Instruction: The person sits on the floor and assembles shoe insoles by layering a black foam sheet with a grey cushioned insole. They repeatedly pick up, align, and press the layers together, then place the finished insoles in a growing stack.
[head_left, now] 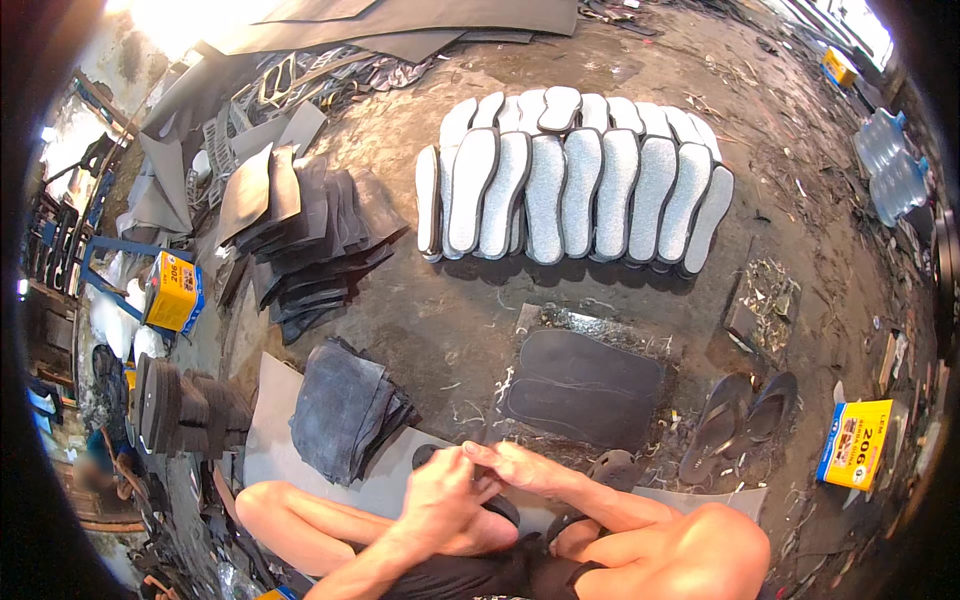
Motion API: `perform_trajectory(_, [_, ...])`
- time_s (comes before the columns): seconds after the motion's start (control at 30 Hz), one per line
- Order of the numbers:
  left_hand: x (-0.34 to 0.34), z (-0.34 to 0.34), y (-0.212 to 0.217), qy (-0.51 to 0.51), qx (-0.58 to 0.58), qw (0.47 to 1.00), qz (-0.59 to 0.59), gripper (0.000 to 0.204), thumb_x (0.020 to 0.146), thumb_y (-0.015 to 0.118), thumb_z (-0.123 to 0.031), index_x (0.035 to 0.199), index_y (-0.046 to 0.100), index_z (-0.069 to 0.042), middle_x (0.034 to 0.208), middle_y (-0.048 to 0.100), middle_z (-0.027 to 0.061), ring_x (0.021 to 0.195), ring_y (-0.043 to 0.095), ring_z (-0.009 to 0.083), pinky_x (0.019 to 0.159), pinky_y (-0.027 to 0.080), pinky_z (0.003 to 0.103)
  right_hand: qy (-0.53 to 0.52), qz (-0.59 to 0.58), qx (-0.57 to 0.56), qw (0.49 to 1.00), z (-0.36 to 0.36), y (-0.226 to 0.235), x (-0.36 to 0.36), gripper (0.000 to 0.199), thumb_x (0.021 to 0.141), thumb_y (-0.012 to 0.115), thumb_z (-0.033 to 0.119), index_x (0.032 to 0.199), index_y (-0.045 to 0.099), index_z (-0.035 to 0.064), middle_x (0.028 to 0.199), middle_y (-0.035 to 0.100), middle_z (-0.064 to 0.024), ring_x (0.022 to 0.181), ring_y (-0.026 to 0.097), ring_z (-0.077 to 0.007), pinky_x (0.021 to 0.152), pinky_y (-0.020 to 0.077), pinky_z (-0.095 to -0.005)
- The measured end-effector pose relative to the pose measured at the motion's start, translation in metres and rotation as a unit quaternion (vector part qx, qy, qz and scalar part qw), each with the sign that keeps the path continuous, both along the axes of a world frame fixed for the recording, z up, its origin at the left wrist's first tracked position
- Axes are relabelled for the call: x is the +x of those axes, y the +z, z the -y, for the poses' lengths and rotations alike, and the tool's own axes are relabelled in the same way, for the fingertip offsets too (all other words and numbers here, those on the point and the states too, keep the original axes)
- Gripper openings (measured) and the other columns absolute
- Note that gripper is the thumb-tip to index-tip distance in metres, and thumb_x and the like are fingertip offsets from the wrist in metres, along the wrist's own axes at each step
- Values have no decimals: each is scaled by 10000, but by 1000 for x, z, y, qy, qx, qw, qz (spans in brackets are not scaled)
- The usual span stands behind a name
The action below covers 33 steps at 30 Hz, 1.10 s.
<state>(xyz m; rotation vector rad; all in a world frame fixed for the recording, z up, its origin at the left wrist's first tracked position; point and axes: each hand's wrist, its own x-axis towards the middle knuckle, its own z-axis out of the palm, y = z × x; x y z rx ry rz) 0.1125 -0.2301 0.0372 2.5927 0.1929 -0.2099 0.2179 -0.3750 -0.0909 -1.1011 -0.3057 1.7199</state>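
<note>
My left hand (445, 500) and my right hand (500, 466) meet in front of my crossed legs, fingers closed and pressed together at the tips. Whatever is pinched between them is too small or hidden to make out. A dark, rounded, sole-like piece (424, 456) shows just behind my left hand; whether I hold it cannot be told. Beyond my right hand lies a dark rubber sheet (585, 385) with sole outlines on it, resting on a flat board (590, 322). A stack of dark square sheets (340, 410) lies left of my hands.
Pale-topped soles (585, 190) stand in rows at the back. Brown and black sheets (310, 230) are piled left, near stacked dark soles (185, 410). Flip-flops (735, 425) and a yellow box (857, 445) are right; another yellow box (175, 290) is left.
</note>
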Motion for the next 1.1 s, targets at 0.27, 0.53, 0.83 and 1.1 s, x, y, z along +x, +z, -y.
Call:
perform_trajectory(0.27, [166,-20,-18,-52,-287,954,66,492,868,910,-202,1317,757,-70,1268,780,146,1283,709,288,1105,551,441,-485,131,-86,861,188,17,66,246,1012,684,168,1081,710,-66,1120,766,-128,1127,693,-203,1026,527,-368])
perform_trajectory(0.53, [343,-149,-160,295,39,938,179,1218,796,953,-612,1579,437,166,1551,551,362,1463,554,437,1256,430,492,-609,145,-85,776,192,70,56,417,1005,633,104,1400,608,-29,1247,743,-149,1044,764,-275,944,633,-414])
perform_trajectory(0.83, [359,-156,-100,308,-124,931,150,821,764,982,-266,1368,570,108,1242,766,247,1106,766,299,1008,598,392,-586,113,-69,799,188,54,48,376,1013,674,102,1364,626,-25,1188,766,-135,1002,767,-257,937,599,-384])
perform_trajectory(1.1, [352,-164,-112,346,-113,922,130,930,741,1009,-340,1372,511,127,1301,713,317,1199,725,377,1036,582,456,-565,114,-53,815,167,57,49,359,1016,674,95,1355,637,-16,1186,763,-110,1018,746,-234,929,602,-383])
